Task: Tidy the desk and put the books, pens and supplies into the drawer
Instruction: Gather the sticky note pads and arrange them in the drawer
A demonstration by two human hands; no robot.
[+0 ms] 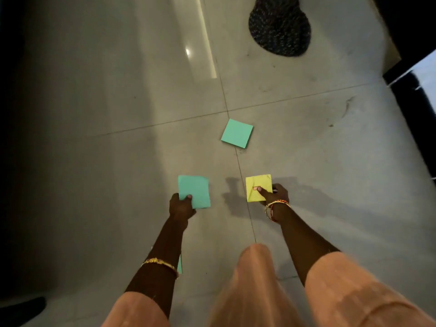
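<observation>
My left hand point(181, 207) grips a green pad of sticky notes point(194, 191) by its near corner, thumb on top, above the tiled floor. My right hand point(273, 194) pinches a yellow pad of sticky notes point(258, 187) by its near right corner, low over the floor. A second green pad point(236, 133) lies flat on the floor farther ahead, apart from both hands. A sliver of green paper point(180, 265) shows on the floor behind my left forearm.
The grey tiled floor point(118, 114) fills the view. A dark speckled round mat point(279, 25) lies at the far top right. Dark furniture with a pale edge point(415, 74) stands along the right side. My knee in peach cloth point(254, 279) is at the bottom.
</observation>
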